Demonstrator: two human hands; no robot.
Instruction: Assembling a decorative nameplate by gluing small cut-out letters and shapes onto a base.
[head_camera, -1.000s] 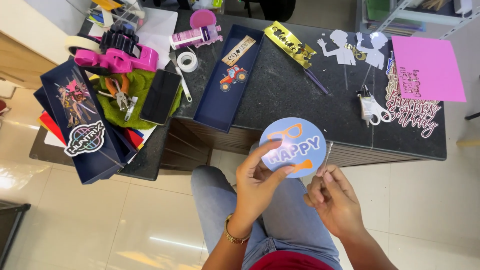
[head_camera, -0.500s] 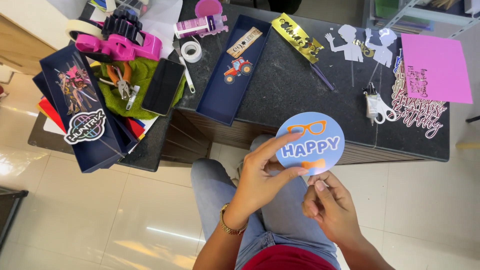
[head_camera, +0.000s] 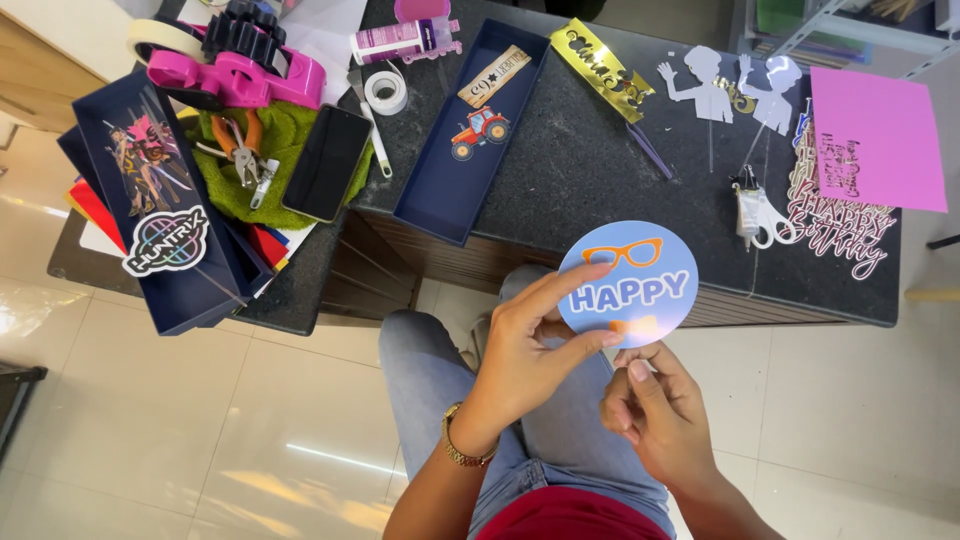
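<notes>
Since a second ago the round blue card (head_camera: 628, 278) has come up and turned to face me squarely, its orange glasses shape and white lettering now upright, where before it sat lower and tilted. I hold it over my knees, just in front of the dark table's (head_camera: 600, 170) near edge. My left hand (head_camera: 525, 355) is closed lightly on the card, fingers spread along its left rim and thumb pressed under its lower edge. My right hand (head_camera: 655, 410) is curled just below the card, fingertips pinched together near the bottom rim; I cannot tell whether they grip anything thin there. Judging by that, I am working at the card's bottom edge. Beyond it on the table lie a long navy tray (head_camera: 470, 140) with a tractor cutout, white-handled scissors (head_camera: 755, 215), a pink sheet (head_camera: 880, 140), and further left a phone (head_camera: 328, 165) on green cloth.
</notes>
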